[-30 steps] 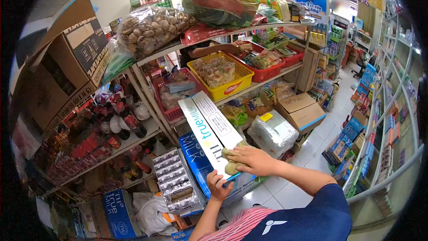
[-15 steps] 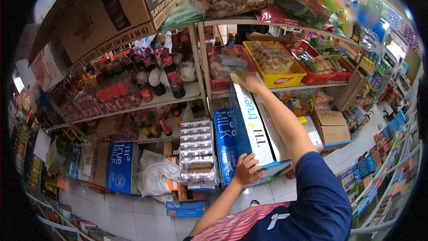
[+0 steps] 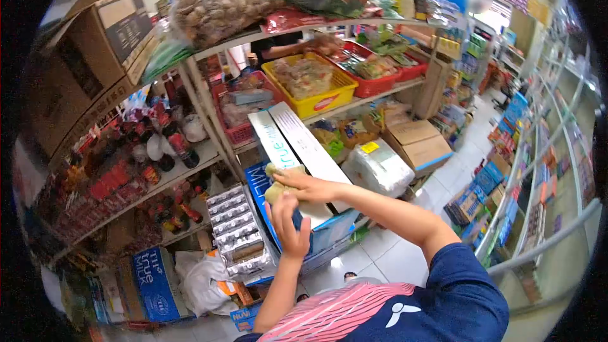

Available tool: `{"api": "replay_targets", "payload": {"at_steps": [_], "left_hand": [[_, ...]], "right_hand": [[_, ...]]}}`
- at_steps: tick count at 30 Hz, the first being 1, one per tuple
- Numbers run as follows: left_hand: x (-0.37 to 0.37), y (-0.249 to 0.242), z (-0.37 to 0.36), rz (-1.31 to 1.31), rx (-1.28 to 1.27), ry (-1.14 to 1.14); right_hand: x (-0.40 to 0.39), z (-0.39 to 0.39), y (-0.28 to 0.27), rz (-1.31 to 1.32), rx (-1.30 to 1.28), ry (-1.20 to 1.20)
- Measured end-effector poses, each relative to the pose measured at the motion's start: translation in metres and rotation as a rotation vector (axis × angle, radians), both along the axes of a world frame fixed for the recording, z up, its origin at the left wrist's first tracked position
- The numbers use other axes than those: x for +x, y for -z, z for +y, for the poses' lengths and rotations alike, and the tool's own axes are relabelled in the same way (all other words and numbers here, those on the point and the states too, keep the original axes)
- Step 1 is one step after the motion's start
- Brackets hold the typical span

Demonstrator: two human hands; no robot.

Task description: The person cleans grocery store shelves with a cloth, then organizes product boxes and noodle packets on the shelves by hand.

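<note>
My right hand (image 3: 307, 187) presses a crumpled yellowish cloth (image 3: 277, 190) onto the white top of a TH true MILK carton box (image 3: 269, 133), with the fingers bent over the cloth. Just below it, my left hand (image 3: 292, 231) is upright at the near end of the box, its fingers apart and nothing in them. The left fingertips are right at the cloth's lower edge. Between my forearms, the box's blue near side partly shows. A second long white-topped box (image 3: 310, 142) lies alongside, partly covered by my right hand and forearm.
Left of the boxes stand shrink-wrapped silvery packs (image 3: 237, 231). A shelf ahead holds a yellow basket (image 3: 326, 102) and red baskets (image 3: 380, 85). A wrapped bundle (image 3: 380, 168) and a cardboard box (image 3: 418, 145) lie to the right. Behind the shelf is another person's arm (image 3: 291, 47).
My right hand has come back from the far end of the box to its near part, bringing the cloth. My left hand has lifted off the box's near corner. The view has swung right.
</note>
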State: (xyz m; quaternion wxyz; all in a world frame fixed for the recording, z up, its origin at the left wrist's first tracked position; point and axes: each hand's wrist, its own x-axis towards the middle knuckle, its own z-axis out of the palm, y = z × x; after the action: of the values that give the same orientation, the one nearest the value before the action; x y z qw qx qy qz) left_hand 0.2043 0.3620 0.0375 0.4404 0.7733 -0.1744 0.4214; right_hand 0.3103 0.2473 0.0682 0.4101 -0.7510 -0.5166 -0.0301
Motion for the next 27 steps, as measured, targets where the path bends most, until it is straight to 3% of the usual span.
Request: {"api": "replay_targets", "payload": {"at_steps": [1, 2, 3, 4, 5, 6, 8, 10, 13, 14, 16, 18, 19, 22, 25, 27], "left_hand": [[0.006, -0.011, -0.001, 0.029, 0.026, 0.056], [0.012, -0.019, -0.002, 0.062, 0.051, 0.109], [0.023, -0.011, -0.001, 0.076, 0.110, 0.175], [0.026, -0.013, -0.006, 0.153, -0.021, 0.262], [0.031, -0.016, -0.006, 0.201, 0.017, 0.270], [0.036, -0.017, -0.001, 0.246, 0.055, 0.274], [0.040, -0.017, 0.011, 0.219, 0.096, 0.298], [0.041, -0.017, 0.027, 0.247, 0.160, 0.333], [0.032, -0.003, 0.040, 0.275, 0.041, 0.273], [0.029, 0.009, 0.042, 0.330, -0.056, 0.273], [0.027, 0.080, 0.034, 0.552, -0.126, 0.321], [0.004, 0.157, 0.011, 0.867, -1.253, 0.549], [-0.009, 0.166, 0.003, 0.863, -1.302, 0.506], [-0.018, 0.179, -0.008, 0.873, -1.181, 0.564], [0.007, 0.176, -0.015, 0.905, -1.005, 0.687], [0.021, 0.076, -0.006, 0.695, -0.937, 0.559]], "right_hand": [[-0.027, -0.004, -0.010, 0.205, 0.008, 0.113], [-0.042, -0.006, -0.013, 0.223, 0.014, 0.132], [-0.054, -0.006, -0.014, 0.568, 0.227, 0.189], [-0.062, -0.005, -0.012, 0.904, 0.446, 0.241], [-0.065, -0.003, -0.006, 1.099, 0.682, 0.286], [-0.072, -0.005, -0.007, 1.104, 0.688, 0.295], [-0.087, -0.008, -0.018, 1.064, 0.705, 0.301], [-0.094, -0.001, -0.022, 0.998, 0.551, 0.356], [-0.091, 0.015, -0.003, 0.564, 0.418, 0.439], [-0.086, 0.016, -0.001, 0.567, 0.403, 0.423], [-0.083, 0.015, 0.002, 0.192, 0.226, 0.672], [-0.077, 0.018, 0.009, 0.125, 0.214, 0.766], [-0.079, 0.021, 0.007, 0.087, 0.139, 0.775], [-0.084, 0.032, -0.002, -0.123, -0.105, 0.791], [-0.088, 0.036, -0.004, -0.125, -0.144, 0.810], [-0.087, 0.035, -0.003, -0.102, -0.180, 0.808]]}}
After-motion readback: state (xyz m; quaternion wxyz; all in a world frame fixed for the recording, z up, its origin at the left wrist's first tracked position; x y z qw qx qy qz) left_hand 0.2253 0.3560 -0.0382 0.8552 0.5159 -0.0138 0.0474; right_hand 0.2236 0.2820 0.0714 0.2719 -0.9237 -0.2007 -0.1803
